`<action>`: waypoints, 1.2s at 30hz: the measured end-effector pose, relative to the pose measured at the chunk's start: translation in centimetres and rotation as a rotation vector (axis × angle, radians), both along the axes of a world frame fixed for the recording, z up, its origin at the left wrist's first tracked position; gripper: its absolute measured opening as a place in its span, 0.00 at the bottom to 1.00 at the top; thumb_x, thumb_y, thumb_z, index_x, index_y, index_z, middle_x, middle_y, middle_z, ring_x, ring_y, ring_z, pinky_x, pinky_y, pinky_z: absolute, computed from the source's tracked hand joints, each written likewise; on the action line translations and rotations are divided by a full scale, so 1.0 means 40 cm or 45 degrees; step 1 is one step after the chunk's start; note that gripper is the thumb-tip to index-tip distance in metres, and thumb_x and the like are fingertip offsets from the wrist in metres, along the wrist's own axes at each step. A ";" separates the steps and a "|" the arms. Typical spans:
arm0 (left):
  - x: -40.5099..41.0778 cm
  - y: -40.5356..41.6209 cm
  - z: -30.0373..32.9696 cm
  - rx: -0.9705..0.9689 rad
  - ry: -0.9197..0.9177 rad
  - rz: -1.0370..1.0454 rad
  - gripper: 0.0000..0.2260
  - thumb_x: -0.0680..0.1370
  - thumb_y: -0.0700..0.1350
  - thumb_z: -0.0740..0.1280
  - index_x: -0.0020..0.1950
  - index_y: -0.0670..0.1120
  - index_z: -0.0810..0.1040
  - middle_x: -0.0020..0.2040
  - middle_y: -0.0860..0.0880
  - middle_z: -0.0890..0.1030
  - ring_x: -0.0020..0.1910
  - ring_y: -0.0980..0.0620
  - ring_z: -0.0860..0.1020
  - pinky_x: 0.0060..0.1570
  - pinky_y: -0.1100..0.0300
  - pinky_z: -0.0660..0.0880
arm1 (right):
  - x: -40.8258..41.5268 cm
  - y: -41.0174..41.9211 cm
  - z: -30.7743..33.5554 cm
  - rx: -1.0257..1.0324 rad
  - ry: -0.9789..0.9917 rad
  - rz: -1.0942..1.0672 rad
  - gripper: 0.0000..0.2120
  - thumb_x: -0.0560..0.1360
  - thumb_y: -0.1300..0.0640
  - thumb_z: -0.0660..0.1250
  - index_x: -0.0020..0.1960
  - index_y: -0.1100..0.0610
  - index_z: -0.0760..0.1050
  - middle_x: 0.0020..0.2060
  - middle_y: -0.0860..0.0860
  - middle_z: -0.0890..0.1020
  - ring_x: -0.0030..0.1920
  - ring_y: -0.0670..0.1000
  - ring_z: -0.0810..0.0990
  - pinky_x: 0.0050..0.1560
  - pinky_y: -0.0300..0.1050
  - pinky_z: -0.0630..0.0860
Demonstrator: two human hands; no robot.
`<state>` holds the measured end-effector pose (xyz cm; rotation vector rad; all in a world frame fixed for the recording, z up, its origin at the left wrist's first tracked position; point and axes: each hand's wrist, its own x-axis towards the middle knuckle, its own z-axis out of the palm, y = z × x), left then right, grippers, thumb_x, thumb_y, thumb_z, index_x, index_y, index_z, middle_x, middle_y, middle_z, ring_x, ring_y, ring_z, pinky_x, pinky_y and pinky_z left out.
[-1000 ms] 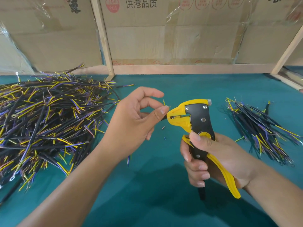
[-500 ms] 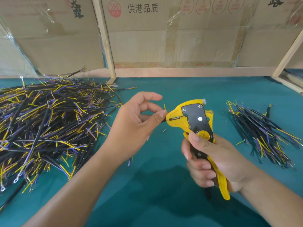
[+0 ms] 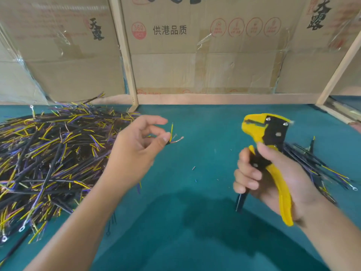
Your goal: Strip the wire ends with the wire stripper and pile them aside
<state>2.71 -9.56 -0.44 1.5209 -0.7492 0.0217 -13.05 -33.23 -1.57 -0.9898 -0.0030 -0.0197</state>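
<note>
The left hand point(image 3: 134, 153) is up over the counter point(image 3: 195, 222), thumb and a finger pinching a short black-sheathed wire point(image 3: 172, 136) near its end, the other fingers point(image 3: 154, 120) loosely arched above. Out of the sheath fan thin cores: a yellow one standing up, and a bare coppery strand curling off to the right, frayed and pinkish. Motion blur softens the tip, so there may be another core in there that I cannot make out.

Well apart to the right, the right hand point(image 3: 273, 177) grips the wire stripper point(image 3: 267, 153), fingers curled round the black handle and the yellow handle lying along the palm. Chunky yellow plastic head, a black metal side plate with bright screws, the jaws pointing left with a narrow slot between them and nothing in it.

On the left lies a big heap of wires point(image 3: 48, 159), a springy tangle of black sheaths with yellow and purple ends, some tipped with small metal ring terminals. Behind the right hand sits a smaller pile of wires point(image 3: 316, 165), laid more or less parallel. Tiny snippets of insulation point(image 3: 193, 168) dot the counter, which is covered in matte teal felt-like cloth. At the back stand cardboard boxes point(image 3: 205, 55), taped and printed, between pale wooden slats point(image 3: 125, 51).
</note>
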 end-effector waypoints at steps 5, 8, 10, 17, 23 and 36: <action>-0.031 -0.034 -0.017 0.079 -0.004 -0.106 0.07 0.76 0.47 0.69 0.53 0.50 0.78 0.39 0.51 0.83 0.25 0.63 0.72 0.26 0.69 0.65 | 0.013 0.058 -0.042 -0.107 0.155 0.248 0.22 0.69 0.47 0.77 0.51 0.64 0.81 0.34 0.57 0.73 0.34 0.57 0.75 0.46 0.56 0.79; -0.045 -0.041 -0.019 0.107 -0.031 -0.132 0.06 0.78 0.47 0.69 0.51 0.46 0.78 0.38 0.52 0.84 0.27 0.64 0.74 0.29 0.74 0.66 | 0.022 0.080 -0.058 -0.100 0.205 0.228 0.16 0.73 0.51 0.71 0.51 0.64 0.81 0.34 0.57 0.73 0.35 0.58 0.75 0.47 0.55 0.79; -0.049 -0.044 -0.022 0.175 -0.076 -0.096 0.04 0.77 0.49 0.69 0.48 0.49 0.79 0.38 0.52 0.84 0.28 0.63 0.73 0.30 0.71 0.66 | 0.028 0.087 -0.062 -0.076 0.227 0.190 0.14 0.74 0.53 0.68 0.51 0.64 0.81 0.35 0.58 0.73 0.35 0.58 0.75 0.46 0.55 0.79; -0.074 -0.052 -0.027 0.347 -0.296 -0.052 0.03 0.76 0.49 0.69 0.49 0.54 0.78 0.41 0.53 0.83 0.37 0.39 0.77 0.36 0.46 0.75 | 0.034 0.102 -0.060 -0.062 0.220 0.092 0.14 0.72 0.50 0.70 0.47 0.62 0.82 0.34 0.57 0.73 0.35 0.58 0.76 0.44 0.55 0.80; -0.106 -0.070 -0.037 0.461 -0.553 -0.150 0.03 0.78 0.42 0.70 0.47 0.49 0.79 0.38 0.59 0.77 0.31 0.57 0.72 0.34 0.71 0.66 | 0.031 0.113 -0.053 -0.056 0.228 0.017 0.15 0.71 0.49 0.71 0.45 0.62 0.80 0.33 0.57 0.73 0.34 0.58 0.76 0.42 0.56 0.80; -0.116 -0.074 -0.037 0.592 -0.718 -0.162 0.01 0.79 0.43 0.67 0.49 0.47 0.78 0.40 0.64 0.73 0.33 0.57 0.69 0.35 0.73 0.63 | 0.039 0.113 -0.066 -0.054 0.243 -0.137 0.06 0.71 0.59 0.71 0.39 0.61 0.76 0.31 0.58 0.72 0.32 0.59 0.75 0.44 0.60 0.81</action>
